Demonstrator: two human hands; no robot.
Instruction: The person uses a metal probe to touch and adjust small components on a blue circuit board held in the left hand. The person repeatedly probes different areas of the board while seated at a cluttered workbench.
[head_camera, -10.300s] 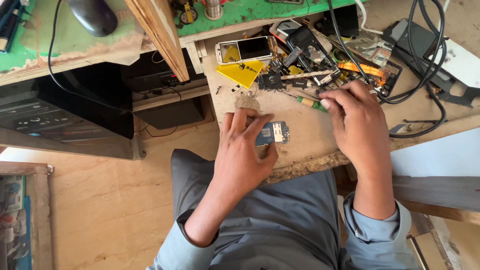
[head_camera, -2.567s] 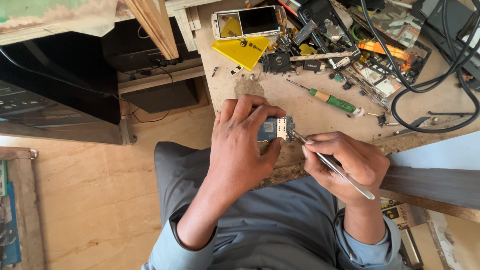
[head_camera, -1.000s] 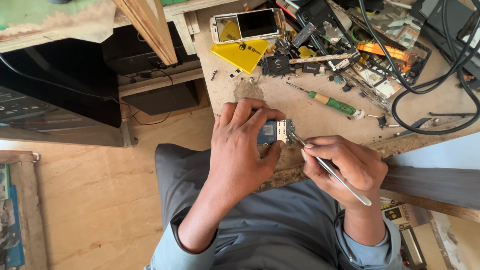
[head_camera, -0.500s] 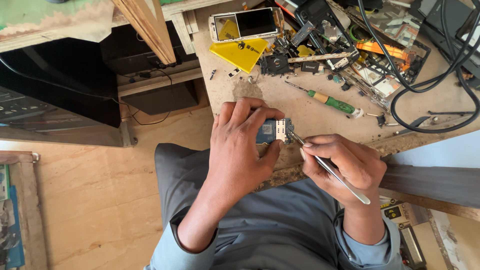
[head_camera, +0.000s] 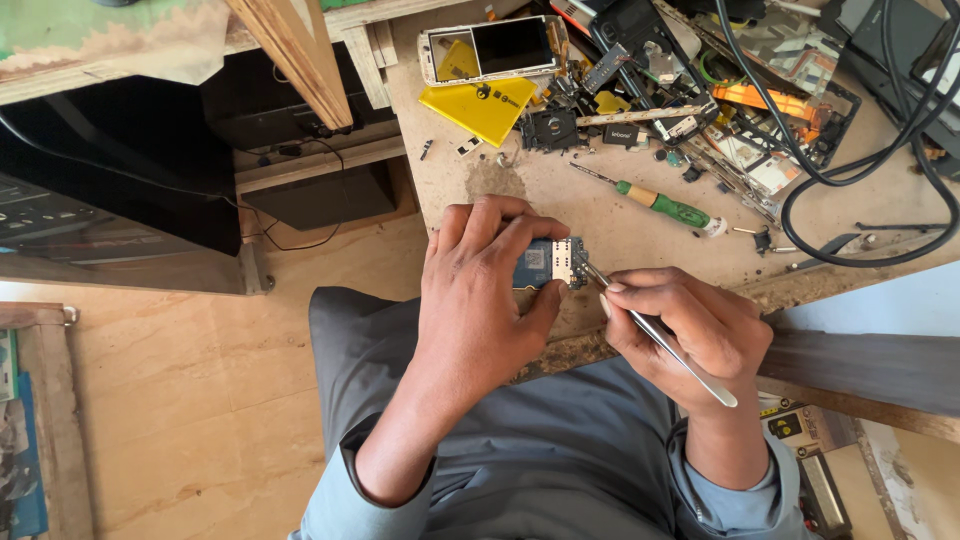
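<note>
Dark phone screen (head_camera: 512, 45) above yellow label (head_camera: 480, 103)

Bright, even daylight, sharp through the middle

Soft light falls evenly over the worktop (head_camera: 620, 215), leaving only faint, short shadows beneath the hands and scattered parts. The dark cavity at upper left loses detail. A phone screen (head_camera: 512, 45) shows mild sheen. Straight edges bow slightly toward the corners; no motion blur.
</note>
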